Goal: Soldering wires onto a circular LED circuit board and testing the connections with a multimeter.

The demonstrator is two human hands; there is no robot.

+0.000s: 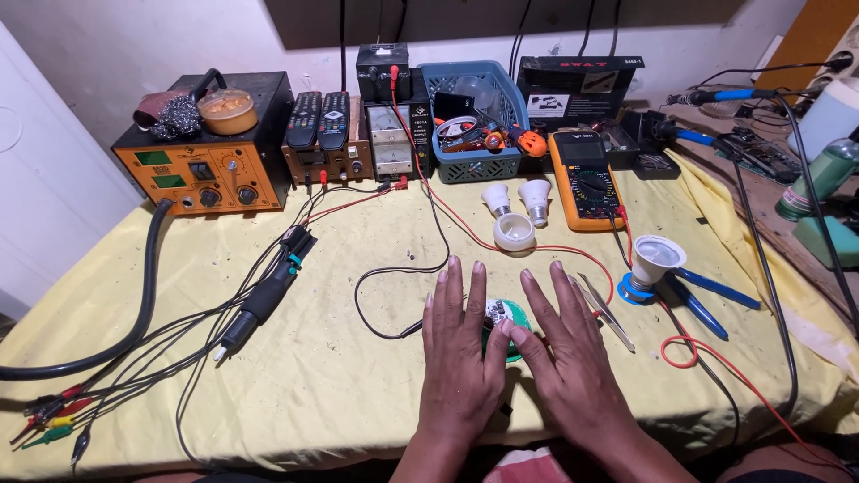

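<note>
With both palms flat at lower centre, the left hand (461,358) and right hand (568,353) flank a green circuit disc (503,320), grasping nothing. Judged step: positioning. A lift calls for fingertip pinch.

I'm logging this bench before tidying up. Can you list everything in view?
station: 1, orange-black, back left
remotes: 2, black, on wooden box
meter box: 1, grey, back centre
basket: 1, blue, back centre
multimeter: 1, orange, right of basket
bulbs: 2, white, before basket
dome: 1, white, by bulbs
bulb base: 1, white, right
pliers: 1, blue handles, right
tweezers: 1, silver, by right hand
iron: 1, black, left
clips: several, red, green, yellow and black, front left
cloth: 1, yellow, over table
disc: 1, green, between hands
left hand: flat, touching disc
right hand: flat, touching disc
</note>
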